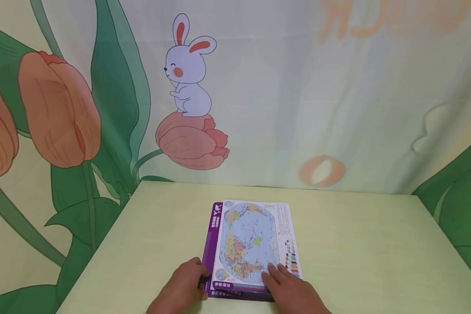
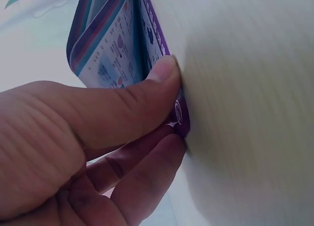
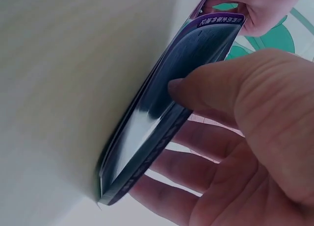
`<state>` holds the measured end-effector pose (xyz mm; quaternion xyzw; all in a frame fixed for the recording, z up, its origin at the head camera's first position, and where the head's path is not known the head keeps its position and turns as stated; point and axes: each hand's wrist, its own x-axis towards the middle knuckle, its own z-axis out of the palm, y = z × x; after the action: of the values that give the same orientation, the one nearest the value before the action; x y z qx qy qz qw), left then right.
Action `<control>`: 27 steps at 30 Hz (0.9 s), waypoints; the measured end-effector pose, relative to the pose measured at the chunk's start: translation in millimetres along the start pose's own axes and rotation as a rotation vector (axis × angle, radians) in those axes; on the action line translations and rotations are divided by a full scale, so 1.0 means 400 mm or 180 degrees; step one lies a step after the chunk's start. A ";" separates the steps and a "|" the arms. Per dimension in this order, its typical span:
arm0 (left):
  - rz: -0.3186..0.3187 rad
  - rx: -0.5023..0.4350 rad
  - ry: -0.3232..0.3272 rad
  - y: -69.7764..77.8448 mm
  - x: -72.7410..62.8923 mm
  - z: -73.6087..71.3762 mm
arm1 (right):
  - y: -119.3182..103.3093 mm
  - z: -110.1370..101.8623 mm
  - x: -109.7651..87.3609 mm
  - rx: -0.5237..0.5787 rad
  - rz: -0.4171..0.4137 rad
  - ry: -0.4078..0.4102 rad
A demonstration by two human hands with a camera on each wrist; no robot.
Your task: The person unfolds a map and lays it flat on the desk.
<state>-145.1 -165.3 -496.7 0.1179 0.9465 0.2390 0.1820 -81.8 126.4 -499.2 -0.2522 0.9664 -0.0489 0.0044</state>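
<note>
On the table lies a folded world map [image 1: 255, 235] with a white border and blue seas, its title tab at the near left corner. Under it a purple-edged sheet [image 1: 209, 248] sticks out on the left and near sides. My left hand [image 1: 184, 281] pinches the near left corner of the purple sheet; in the left wrist view the thumb [image 2: 142, 88] presses the printed face, fingers behind. My right hand [image 1: 294, 290] grips the near right part of the upper map, fingers on its printed top. In the right wrist view its layers [image 3: 167, 103] bow apart beside the thumb.
The pale yellow table [image 1: 357, 248] spreads to both sides of the maps. Behind it hangs a cloth backdrop [image 1: 259, 87] printed with a rabbit, tulips and green leaves.
</note>
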 end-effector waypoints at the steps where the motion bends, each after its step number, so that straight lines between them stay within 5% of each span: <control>1: -0.0013 -0.0013 -0.0002 0.001 0.001 -0.001 | 0.004 0.001 -0.003 0.0017 0.0000 0.0022; 11: 0.0188 0.0127 0.0239 -0.003 0.003 0.001 | 0.024 -0.031 -0.010 0.0331 0.0172 -0.0129; 18: -0.0035 0.0106 0.0171 -0.005 0.007 -0.008 | 0.056 -0.093 -0.023 0.0897 0.0482 -0.0189; 27: -0.0294 -0.0051 0.0065 -0.037 0.008 -0.018 | 0.138 -0.131 -0.057 0.1248 -0.0035 0.0305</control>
<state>-152.8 -180.2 -499.0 0.0701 0.9508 0.2391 0.1842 -90.5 190.2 -452.7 -0.2492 0.9361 -0.2481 0.0072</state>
